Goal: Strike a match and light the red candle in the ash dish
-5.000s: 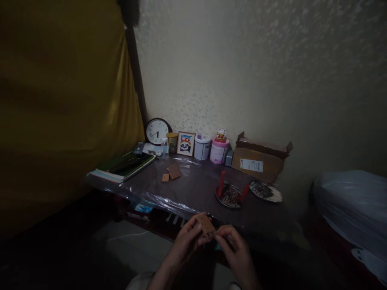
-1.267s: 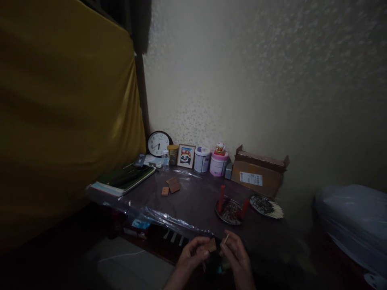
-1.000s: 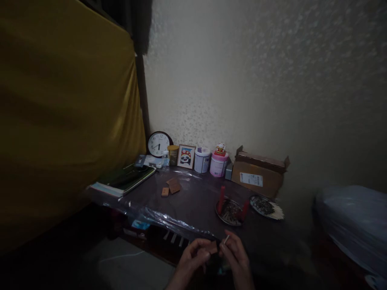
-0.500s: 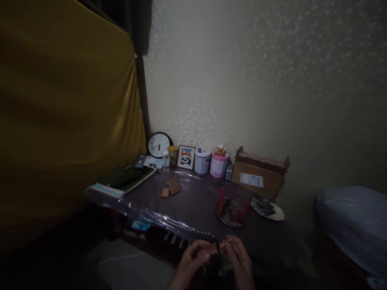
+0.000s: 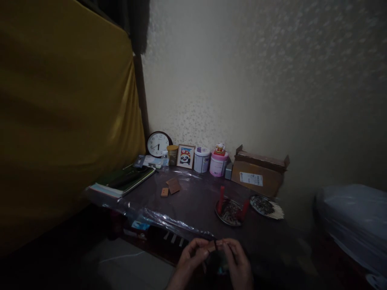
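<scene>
Pinching a small brown box [image 5: 211, 247] between thumb and fingers, the left hand [image 5: 191, 257] carries it low in the head view, in the air just short of the near edge of the table [image 5: 193, 197]. Box lies with its long axis roughly left to right, bridging the gap between the hands; most of it sits on the left-hand side. Right hand [image 5: 237, 259] meets it from the other end, fingertips pinched together and touching the box's right end; what they pinch, if anything, is too dark to tell. Beyond, well apart: metal dish [image 5: 229, 210] with two red candles upright in it, a second dish [image 5: 266, 205] of pale sticks just to its right, two flat brown boxes [image 5: 171, 186] mid-table, clock [image 5: 157, 144] and cardboard carton [image 5: 258, 171] against the wall.
</scene>
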Demonstrator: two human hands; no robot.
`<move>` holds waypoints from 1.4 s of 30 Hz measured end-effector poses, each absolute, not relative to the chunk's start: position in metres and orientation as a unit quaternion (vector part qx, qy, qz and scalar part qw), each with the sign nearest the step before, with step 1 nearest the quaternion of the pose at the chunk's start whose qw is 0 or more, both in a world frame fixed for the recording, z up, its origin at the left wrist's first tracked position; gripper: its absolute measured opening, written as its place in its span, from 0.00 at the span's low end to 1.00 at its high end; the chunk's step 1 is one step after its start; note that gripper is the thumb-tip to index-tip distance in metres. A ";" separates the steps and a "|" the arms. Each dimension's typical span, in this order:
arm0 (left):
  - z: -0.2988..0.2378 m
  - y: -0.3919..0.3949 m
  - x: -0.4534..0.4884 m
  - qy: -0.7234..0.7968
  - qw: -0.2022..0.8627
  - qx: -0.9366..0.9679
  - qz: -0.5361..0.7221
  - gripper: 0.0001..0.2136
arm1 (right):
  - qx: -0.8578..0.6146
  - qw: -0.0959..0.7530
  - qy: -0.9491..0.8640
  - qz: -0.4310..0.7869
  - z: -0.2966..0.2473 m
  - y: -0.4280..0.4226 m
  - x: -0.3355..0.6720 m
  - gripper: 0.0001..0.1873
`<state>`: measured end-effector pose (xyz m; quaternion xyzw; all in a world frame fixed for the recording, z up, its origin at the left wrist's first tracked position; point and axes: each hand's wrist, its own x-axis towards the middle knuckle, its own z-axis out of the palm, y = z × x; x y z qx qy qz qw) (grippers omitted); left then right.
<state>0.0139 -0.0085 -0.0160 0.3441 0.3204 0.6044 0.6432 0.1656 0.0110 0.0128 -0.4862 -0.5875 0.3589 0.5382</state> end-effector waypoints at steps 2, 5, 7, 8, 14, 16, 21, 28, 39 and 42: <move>-0.017 -0.008 0.015 0.323 0.644 0.334 0.608 0.18 | -0.482 0.536 -0.594 0.357 0.014 0.010 0.166 0.17; -0.019 -0.007 0.016 0.312 0.648 0.332 0.610 0.17 | -0.481 0.529 -0.604 0.351 0.016 0.010 0.166 0.17; -0.019 -0.007 0.015 0.306 0.644 0.334 0.616 0.16 | -0.482 0.524 -0.611 0.347 0.016 0.010 0.166 0.17; -0.019 -0.007 0.015 0.305 0.644 0.336 0.616 0.16 | -0.482 0.523 -0.612 0.346 0.016 0.010 0.166 0.17; -0.016 -0.008 0.014 0.307 0.649 0.339 0.607 0.17 | -0.466 0.525 -0.627 0.338 0.009 0.013 0.167 0.14; -0.013 -0.009 0.015 0.299 0.653 0.328 0.614 0.15 | -0.463 0.529 -0.629 0.331 0.007 0.014 0.167 0.14; -0.012 -0.010 0.015 0.288 0.645 0.340 0.621 0.15 | -0.462 0.522 -0.634 0.334 0.006 0.014 0.168 0.15; -0.015 -0.009 0.015 0.298 0.646 0.327 0.622 0.15 | -0.460 0.514 -0.640 0.338 0.004 0.013 0.168 0.15; -0.015 -0.008 0.016 0.289 0.654 0.315 0.624 0.17 | -0.461 0.525 -0.629 0.342 -0.002 0.015 0.166 0.17; -0.017 -0.008 0.015 0.309 0.640 0.322 0.626 0.17 | -0.460 0.536 -0.621 0.341 -0.003 0.016 0.165 0.18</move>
